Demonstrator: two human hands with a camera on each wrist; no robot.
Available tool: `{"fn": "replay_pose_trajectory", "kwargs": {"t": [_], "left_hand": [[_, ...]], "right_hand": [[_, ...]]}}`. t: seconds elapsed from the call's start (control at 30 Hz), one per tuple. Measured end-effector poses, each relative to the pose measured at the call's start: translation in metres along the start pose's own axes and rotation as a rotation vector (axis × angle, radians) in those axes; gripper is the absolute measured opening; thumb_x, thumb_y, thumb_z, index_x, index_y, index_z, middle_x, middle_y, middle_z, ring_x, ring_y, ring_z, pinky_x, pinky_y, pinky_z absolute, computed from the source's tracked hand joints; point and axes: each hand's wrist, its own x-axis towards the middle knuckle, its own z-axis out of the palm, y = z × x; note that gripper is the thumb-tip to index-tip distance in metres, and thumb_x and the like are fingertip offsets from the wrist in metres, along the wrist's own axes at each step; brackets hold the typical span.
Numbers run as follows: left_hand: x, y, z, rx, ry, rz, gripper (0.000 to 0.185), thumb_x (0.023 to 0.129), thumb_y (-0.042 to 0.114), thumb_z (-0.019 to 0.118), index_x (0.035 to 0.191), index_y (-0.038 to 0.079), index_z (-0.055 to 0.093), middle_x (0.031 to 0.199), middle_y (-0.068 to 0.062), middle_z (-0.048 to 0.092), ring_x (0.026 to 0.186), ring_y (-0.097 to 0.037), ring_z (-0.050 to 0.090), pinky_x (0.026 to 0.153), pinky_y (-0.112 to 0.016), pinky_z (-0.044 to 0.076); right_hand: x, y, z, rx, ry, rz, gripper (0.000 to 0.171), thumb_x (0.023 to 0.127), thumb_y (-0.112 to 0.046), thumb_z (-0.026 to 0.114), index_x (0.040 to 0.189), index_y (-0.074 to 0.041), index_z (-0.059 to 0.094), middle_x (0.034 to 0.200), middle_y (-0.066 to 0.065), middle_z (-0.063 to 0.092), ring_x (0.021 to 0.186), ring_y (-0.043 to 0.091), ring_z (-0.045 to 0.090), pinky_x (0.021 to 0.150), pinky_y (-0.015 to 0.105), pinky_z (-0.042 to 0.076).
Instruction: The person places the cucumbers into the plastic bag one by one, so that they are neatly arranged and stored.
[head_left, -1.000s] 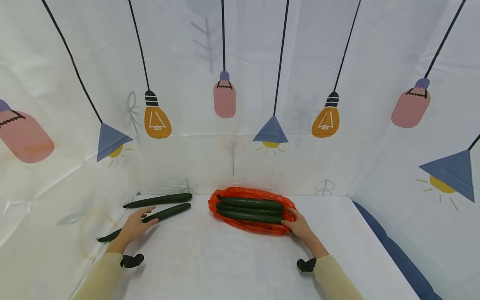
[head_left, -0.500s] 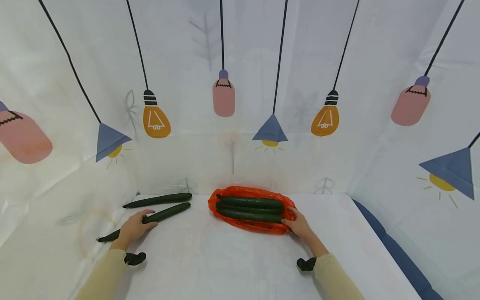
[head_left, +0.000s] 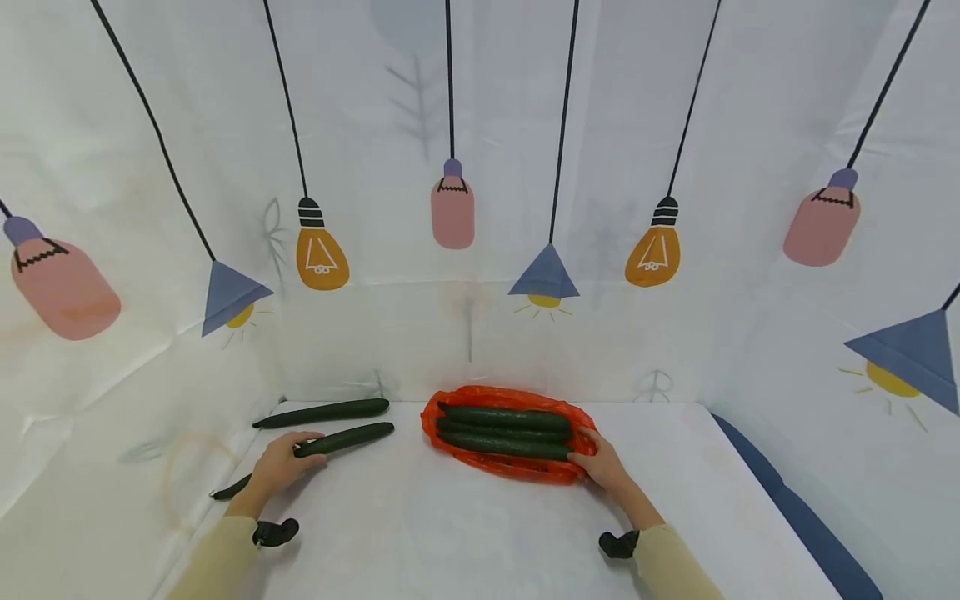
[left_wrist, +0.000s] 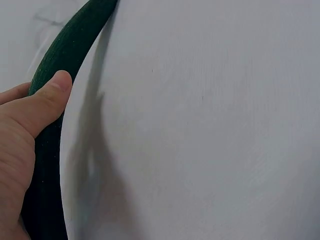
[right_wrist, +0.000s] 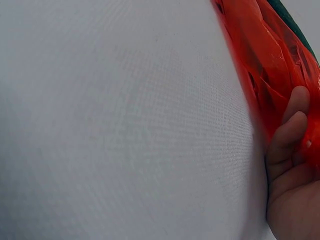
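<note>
Your left hand (head_left: pixel 279 463) closes its grip on a cucumber (head_left: pixel 347 437) with dark green skin, matt and finely pebbled in the left wrist view (left_wrist: pixel 60 55). The other cucumbers (head_left: pixel 504 432) look the same dull green, with only a faint sheen along their tops. Your right hand (head_left: pixel 609 470) pinches a bag (head_left: pixel 525 468) of thin orange-red plastic, glossy, crinkled and half see-through where it folds (right_wrist: pixel 270 65). The desk (head_left: pixel 450 533) is covered in white cloth with a fine woven grain, matt and smooth. The walls (head_left: pixel 525 125) are a printed white sheet, matt, with soft creases. Your sleeves (head_left: pixel 217 567) look like soft beige knit.
</note>
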Motion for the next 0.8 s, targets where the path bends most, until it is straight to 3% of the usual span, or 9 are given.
{"fn": "replay_pose_trajectory", "kwargs": {"t": [0.1,0.27,0.53,0.63,0.8], "left_hand": [[-0.001,0.005,0.003,-0.017,0.008,0.019,0.045,0.072,0.038,0.07,0.112,0.018,0.061,0.113,-0.013,0.055,0.106,-0.035,0.047,0.081,-0.053,0.036],[0.002,0.01,0.005,-0.018,0.039,0.054,0.039,0.072,0.036,0.071,0.109,0.024,0.062,0.111,-0.007,0.057,0.105,-0.031,0.048,0.083,-0.052,0.036],[0.002,0.022,-0.001,0.005,0.073,0.14,0.037,0.072,0.03,0.073,0.106,0.022,0.063,0.106,-0.002,0.059,0.102,-0.027,0.05,0.083,-0.049,0.037],[-0.001,0.03,-0.005,0.015,0.081,0.156,0.039,0.071,0.033,0.073,0.107,0.022,0.063,0.102,0.002,0.058,0.096,-0.023,0.052,0.079,-0.046,0.04],[-0.001,0.046,-0.007,0.047,0.073,0.185,0.044,0.07,0.049,0.067,0.107,0.025,0.063,0.086,0.008,0.054,0.071,-0.014,0.046,0.06,-0.032,0.039]], "right_hand": [[-0.001,0.001,-0.001,-0.008,-0.004,0.001,0.067,0.076,-0.031,0.068,0.133,-0.014,0.037,0.122,0.018,0.038,0.079,0.032,0.048,0.052,0.031,0.045],[-0.001,0.002,-0.003,0.034,-0.021,0.011,0.068,0.076,-0.031,0.069,0.133,-0.014,0.035,0.117,0.019,0.038,0.053,0.024,0.05,0.049,0.032,0.045],[-0.002,-0.001,-0.003,0.047,-0.028,0.011,0.066,0.077,-0.027,0.068,0.132,-0.014,0.036,0.115,0.02,0.039,0.047,0.021,0.048,0.048,0.033,0.045],[-0.001,-0.001,-0.001,0.061,-0.036,0.01,0.067,0.076,-0.029,0.069,0.133,-0.015,0.035,0.115,0.021,0.04,0.045,0.021,0.047,0.048,0.033,0.045],[-0.001,0.0,0.0,0.078,-0.028,0.014,0.066,0.077,-0.027,0.068,0.133,-0.015,0.035,0.116,0.02,0.039,0.044,0.021,0.046,0.047,0.033,0.045]]}}
